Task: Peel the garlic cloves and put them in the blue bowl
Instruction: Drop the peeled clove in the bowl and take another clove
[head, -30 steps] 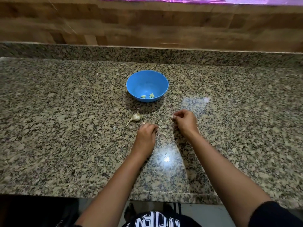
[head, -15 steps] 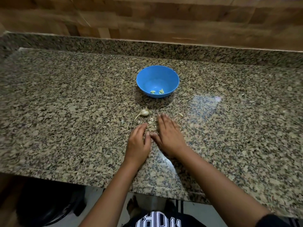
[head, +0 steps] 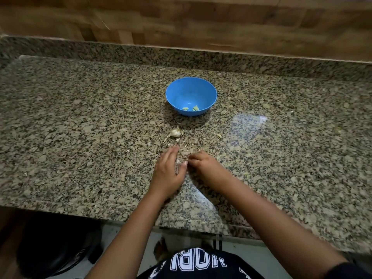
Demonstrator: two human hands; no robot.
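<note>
Hands meet low on the granite surface (head: 80, 137), near its front edge and well short of the blue bowl (head: 191, 95). Left hand (head: 167, 172) lies with fingers (head: 172, 151) straight and loosely spread and the thumb out to the side, gripping nothing that shows. Right hand (head: 203, 164) has its fingers (head: 191, 158) curled in toward that thumb. A small pale scrap (head: 178, 162) sits between the two hands, but motion blur hides whether the right fingers pinch it, and whether it is clove or skin.

Two peeled cloves (head: 190, 108) rest in the bowl's near side. The garlic bulb (head: 175, 133), stem trailing left, lies between bowl and hands, with skin flakes (head: 178, 139) beside it. One loose clove (head: 219, 135) sits apart to the right.

Judgement: the step is taking up and stripping the next clove. Best to pin it with the left thumb and lift the skin from the root end with the right fingertips. Keep flakes away from the bowl, and drop in only bare cloves. The bulb and loose clove remain to be done, so the task is still early
</note>
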